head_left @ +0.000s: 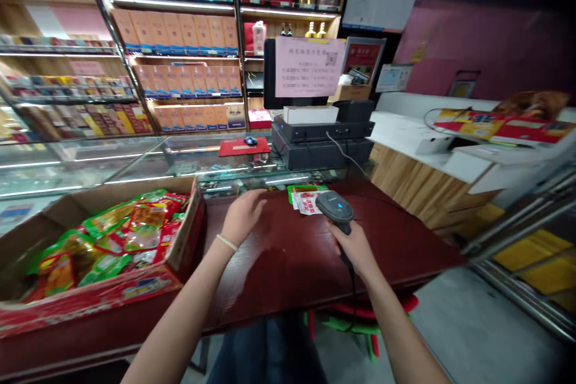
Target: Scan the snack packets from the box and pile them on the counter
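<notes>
My right hand (356, 247) is wrapped round the handle of a dark grey barcode scanner (333, 206), which shows a small blue light on its head. Just beyond the scanner, snack packets (305, 201) in green, white and red lie on the dark red tabletop (274, 264); the scanner's head partly covers them. Above the table's left part hovers my left hand (244, 215), fingers stretched forward and slightly curled, with nothing seen in it. Left of that hand stands an open cardboard box (191, 240) holding several colourful snack packets (146, 222).
A monitor (269, 75) with a pink notice stands behind a black cash drawer (324, 153). Beside them lies a red mouse pad (229, 147) on a glass counter (135, 159). The scanner's cable hangs off the front edge over a red and green stool (351, 325).
</notes>
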{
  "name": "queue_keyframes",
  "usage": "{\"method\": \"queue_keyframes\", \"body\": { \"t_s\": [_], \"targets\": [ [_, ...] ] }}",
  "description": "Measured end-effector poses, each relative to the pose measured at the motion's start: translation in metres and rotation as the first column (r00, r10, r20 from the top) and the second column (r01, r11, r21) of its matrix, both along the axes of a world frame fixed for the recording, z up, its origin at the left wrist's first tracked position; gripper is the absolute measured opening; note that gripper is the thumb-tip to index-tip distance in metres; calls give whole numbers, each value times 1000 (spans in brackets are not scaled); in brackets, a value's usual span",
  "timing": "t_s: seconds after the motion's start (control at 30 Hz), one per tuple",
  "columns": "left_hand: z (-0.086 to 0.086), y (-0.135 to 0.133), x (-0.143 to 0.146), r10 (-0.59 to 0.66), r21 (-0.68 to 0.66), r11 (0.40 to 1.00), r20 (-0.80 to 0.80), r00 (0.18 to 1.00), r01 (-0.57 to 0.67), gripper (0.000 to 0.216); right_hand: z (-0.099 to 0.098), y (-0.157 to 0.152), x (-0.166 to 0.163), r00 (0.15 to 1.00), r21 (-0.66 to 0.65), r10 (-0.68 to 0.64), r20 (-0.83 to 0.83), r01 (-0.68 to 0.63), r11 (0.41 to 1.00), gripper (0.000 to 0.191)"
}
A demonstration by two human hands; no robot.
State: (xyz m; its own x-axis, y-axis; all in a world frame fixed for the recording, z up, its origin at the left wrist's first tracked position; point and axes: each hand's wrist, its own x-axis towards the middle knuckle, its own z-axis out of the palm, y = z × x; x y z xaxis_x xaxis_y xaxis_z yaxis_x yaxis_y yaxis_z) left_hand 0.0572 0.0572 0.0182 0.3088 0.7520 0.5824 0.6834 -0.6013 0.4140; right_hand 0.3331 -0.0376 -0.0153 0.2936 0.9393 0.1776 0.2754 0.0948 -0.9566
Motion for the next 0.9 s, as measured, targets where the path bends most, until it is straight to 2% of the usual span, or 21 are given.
{"method": "queue_keyframes", "body": {
  "t_s": [0.1,0.2,0.3,0.4,0.6,0.77,0.83,0.9],
  "targets": [
    [-29,17,62,-144,-41,989,-17,989,144,33,-7,-7,33,998,-2,-69,8,69,998,33],
    [-54,28,114,-236,-91,969,-44,971,231,38,-13,-12,59,993,-20,-116,-11,116,993,36],
    [-70,39,154,-296,-129,950,-86,951,284,42,-19,-13,80,989,-21,-149,-19,149,989,36],
    [-79,55,181,-304,-169,946,-169,937,277,42,-25,-11,93,987,-20,-158,-23,158,987,34],
    [-93,88,205,-213,-294,952,-421,882,89,60,-35,-5,102,983,-55,-165,-86,161,985,35],
    [-86,94,208,-129,-439,888,-529,839,-140,82,-34,-5,101,982,-80,-158,-103,150,985,34],
    [-81,90,209,-105,-446,878,-531,841,-172,83,-33,-5,100,981,-80,-169,-94,162,984,34],
    [-80,85,208,-87,-417,897,-487,869,-144,73,-31,-5,99,981,-81,-176,-87,169,982,34]
  ]
}}
